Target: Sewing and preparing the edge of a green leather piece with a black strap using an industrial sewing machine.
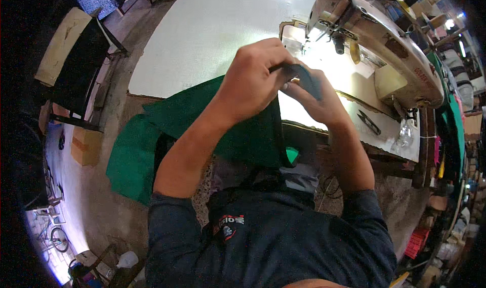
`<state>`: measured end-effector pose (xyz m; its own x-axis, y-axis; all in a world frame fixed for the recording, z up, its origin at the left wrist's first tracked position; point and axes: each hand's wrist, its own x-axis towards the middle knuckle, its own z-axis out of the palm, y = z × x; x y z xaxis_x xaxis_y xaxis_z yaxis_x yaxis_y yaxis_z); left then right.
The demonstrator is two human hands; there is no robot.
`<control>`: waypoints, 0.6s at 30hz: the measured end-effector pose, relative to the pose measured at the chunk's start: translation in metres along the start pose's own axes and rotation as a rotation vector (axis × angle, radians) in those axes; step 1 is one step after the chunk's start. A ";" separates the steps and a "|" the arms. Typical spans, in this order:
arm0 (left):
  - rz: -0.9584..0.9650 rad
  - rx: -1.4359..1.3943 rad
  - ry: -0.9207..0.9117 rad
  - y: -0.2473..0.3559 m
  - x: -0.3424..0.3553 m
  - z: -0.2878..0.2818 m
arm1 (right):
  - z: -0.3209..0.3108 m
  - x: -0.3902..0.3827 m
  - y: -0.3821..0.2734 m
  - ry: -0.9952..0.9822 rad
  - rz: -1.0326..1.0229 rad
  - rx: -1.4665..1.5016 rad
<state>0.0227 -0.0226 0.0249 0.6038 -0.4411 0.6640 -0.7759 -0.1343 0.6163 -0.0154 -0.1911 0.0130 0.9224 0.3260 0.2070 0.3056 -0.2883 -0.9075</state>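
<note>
Green cloth with a dark edge hangs from my raised hands and spreads over my lap and off to the left. My left hand is closed, pinching the top of this cloth near the front of the sewing machine. Opposite it, my right hand has thumb and fingers bent around a grey-blue ribbed strip, which curves up between the two hands. Their fingertips almost meet; blur and overlap hide the exact grip and how the strip joins the cloth.
The white sewing table extends to the far left. Thread snips and a small clear bottle lie on its right part. A chair and cardboard box stand left; cluttered shelves line the right.
</note>
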 end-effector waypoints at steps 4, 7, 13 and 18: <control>-0.219 -0.180 0.067 0.001 0.002 -0.002 | 0.001 0.008 -0.004 -0.093 0.011 -0.117; -0.256 -0.158 0.103 0.002 0.003 -0.003 | -0.008 0.013 -0.009 -0.188 -0.037 -0.260; -0.235 -0.135 0.108 0.009 0.000 -0.013 | -0.004 0.019 -0.005 -0.304 -0.029 0.057; -0.312 -0.165 0.329 0.022 0.003 -0.041 | 0.027 0.021 -0.014 0.213 -0.203 0.344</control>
<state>0.0148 0.0095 0.0576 0.8493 -0.0943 0.5194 -0.5257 -0.0613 0.8484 -0.0071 -0.1558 0.0203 0.8911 0.1422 0.4310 0.4219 0.0901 -0.9021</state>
